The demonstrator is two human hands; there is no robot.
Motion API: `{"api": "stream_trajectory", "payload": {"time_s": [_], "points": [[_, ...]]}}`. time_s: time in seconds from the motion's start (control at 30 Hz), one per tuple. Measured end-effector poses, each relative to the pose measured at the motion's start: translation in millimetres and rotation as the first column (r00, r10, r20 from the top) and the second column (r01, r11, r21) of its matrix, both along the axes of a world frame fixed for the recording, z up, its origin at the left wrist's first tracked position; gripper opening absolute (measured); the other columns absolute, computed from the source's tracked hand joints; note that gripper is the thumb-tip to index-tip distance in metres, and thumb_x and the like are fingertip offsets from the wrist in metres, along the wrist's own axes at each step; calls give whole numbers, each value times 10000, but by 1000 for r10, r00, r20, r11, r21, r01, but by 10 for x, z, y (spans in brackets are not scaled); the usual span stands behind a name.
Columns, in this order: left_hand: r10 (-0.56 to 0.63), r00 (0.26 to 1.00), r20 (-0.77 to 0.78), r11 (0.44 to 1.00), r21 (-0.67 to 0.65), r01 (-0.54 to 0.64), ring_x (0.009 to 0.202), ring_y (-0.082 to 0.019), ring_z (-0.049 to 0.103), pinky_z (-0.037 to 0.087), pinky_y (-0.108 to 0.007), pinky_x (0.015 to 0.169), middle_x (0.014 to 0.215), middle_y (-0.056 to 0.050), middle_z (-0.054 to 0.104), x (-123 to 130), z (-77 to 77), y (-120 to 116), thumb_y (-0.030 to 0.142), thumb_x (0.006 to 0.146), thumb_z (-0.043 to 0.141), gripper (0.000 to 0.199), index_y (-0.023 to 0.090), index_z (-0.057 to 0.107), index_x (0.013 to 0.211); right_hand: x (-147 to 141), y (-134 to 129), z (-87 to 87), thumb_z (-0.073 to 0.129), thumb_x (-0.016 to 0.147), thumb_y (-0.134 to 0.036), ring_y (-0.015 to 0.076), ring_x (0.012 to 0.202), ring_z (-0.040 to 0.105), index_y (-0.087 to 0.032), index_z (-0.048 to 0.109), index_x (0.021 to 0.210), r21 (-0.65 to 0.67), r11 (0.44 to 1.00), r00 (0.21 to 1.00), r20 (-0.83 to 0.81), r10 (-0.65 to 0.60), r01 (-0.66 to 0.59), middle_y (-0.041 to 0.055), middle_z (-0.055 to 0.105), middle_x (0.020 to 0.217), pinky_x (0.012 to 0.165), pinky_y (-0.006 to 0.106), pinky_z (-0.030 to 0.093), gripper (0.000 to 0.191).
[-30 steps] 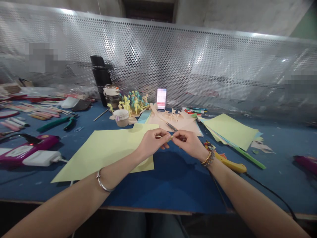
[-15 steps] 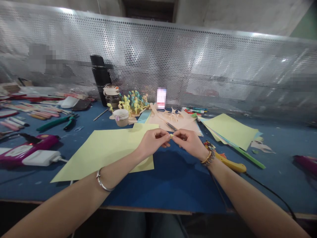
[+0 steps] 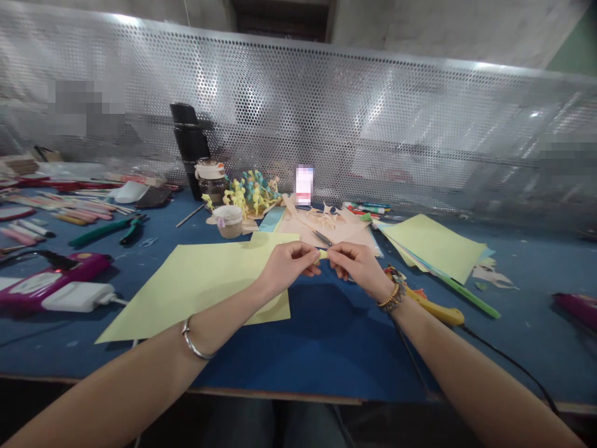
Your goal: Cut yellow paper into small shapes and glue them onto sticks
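A small piece of yellow paper (image 3: pixel 323 254) is pinched between my two hands above the blue tabletop. My left hand (image 3: pixel 290 264) has its thumb and forefinger closed on the piece's left end. Its right end sits in the closed fingertips of my right hand (image 3: pixel 357 264). Under my left forearm and hand lie large sheets of yellow paper (image 3: pixel 200 274). Just beyond my hands, peach paper with cut-out scraps (image 3: pixel 340 224) bears a thin dark-tipped tool (image 3: pixel 321 237). The piece's exact shape is too small to make out.
Yellow paper figures (image 3: pixel 237 198) stand behind a white cup (image 3: pixel 228 222). Green-handled pliers (image 3: pixel 105 231) and a purple power strip (image 3: pixel 69 277) lie left. On the right are a yellow corded tool (image 3: pixel 433 308), a green-handled tool (image 3: pixel 471 298) and stacked paper (image 3: pixel 438 242). A perforated metal screen (image 3: pixel 298 118) closes the back.
My right hand has shifted slightly right, so the fingertips are a little farther apart and more of the yellow paper piece shows between them. My left hand stays almost in place.
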State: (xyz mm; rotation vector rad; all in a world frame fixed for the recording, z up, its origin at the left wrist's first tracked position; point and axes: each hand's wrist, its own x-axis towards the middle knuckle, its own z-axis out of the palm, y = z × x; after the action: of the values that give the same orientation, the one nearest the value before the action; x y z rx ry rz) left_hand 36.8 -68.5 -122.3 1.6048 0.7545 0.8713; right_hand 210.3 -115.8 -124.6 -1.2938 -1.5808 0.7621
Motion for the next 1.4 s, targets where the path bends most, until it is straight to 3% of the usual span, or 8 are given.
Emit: {"api": "stream_trajectory", "payload": {"time_s": [0.27,0.53,0.9,1.1,1.3,1.4], "points": [[-3,1000,18,1000,24,3,601,-124,666,545,-210,574,677,-12,650,0,6,-9,328,779,641,197,131,619,776,-22,-24,30,578,796,-410,70,422,435,-153,619,769,-3,1000,999,38,-11,11,-42,504,505,396,190,327,262],[-11,999,44,998,-60,14,627,-137,680,558,-223,595,711,-26,668,10,21,-17,321,819,594,195,136,645,851,-14,-7,11,576,792,-397,72,418,434,-156,621,759,22,999,997,64,-39,37,-46,512,505,406,199,335,247],[-14,1000,20,1000,-8,14,633,-133,674,563,-237,621,728,-35,682,7,-4,-4,345,767,650,208,139,649,793,-8,-4,9,584,788,-427,72,424,440,-165,607,752,33,999,999,43,-30,28,-42,521,528,413,202,345,265],[15,1000,13,1000,10,-15,619,-131,667,551,-225,598,715,-30,669,3,8,-5,357,756,657,225,135,644,786,10,7,-8,483,849,-496,82,420,475,-167,547,618,0,1000,999,-52,10,-10,-29,499,493,405,199,371,407],[5,1000,16,999,38,-6,611,-129,661,547,-227,593,709,-26,666,-9,5,3,373,751,657,237,140,642,786,-7,-10,4,612,767,-454,73,421,449,-155,629,797,-4,1000,1000,16,0,0,-44,514,509,401,195,347,301],[3,1000,21,999,33,-4,603,-128,660,547,-227,587,688,-20,663,-3,2,-1,355,753,655,215,143,637,782,-15,-15,9,601,774,-433,70,417,437,-151,623,784,7,1000,999,38,-5,5,-45,510,504,400,196,339,283]]}}
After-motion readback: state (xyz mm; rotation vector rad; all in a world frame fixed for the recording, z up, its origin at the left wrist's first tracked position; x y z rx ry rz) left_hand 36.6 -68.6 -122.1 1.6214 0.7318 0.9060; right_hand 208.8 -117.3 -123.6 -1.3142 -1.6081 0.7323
